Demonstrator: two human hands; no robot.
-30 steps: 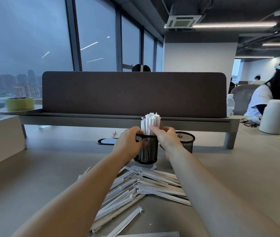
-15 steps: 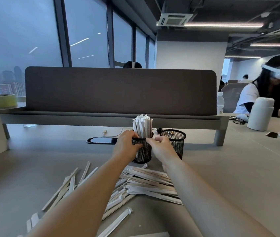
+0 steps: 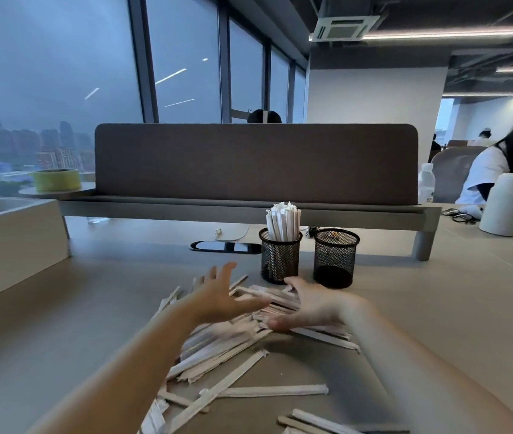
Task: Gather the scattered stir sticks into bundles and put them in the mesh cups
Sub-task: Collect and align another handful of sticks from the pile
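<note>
Both hands are down at the heap of paper-wrapped stir sticks (image 3: pixel 233 346) on the surface (image 3: pixel 92 308). The left hand (image 3: pixel 220 296) hovers just over it, fingers straight and spread. The right hand (image 3: pixel 308 305) rests on the sticks, palm down and blurred. Just behind stand two black mesh cups: the left cup (image 3: pixel 280 261) packed with upright sticks, the right cup (image 3: pixel 336 258) beside it.

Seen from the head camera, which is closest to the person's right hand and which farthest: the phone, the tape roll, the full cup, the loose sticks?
1. Loose sticks, under the right hand.
2. Full cup, just behind it.
3. Phone, behind, to the left.
4. Tape roll, far left, at the back.
</note>
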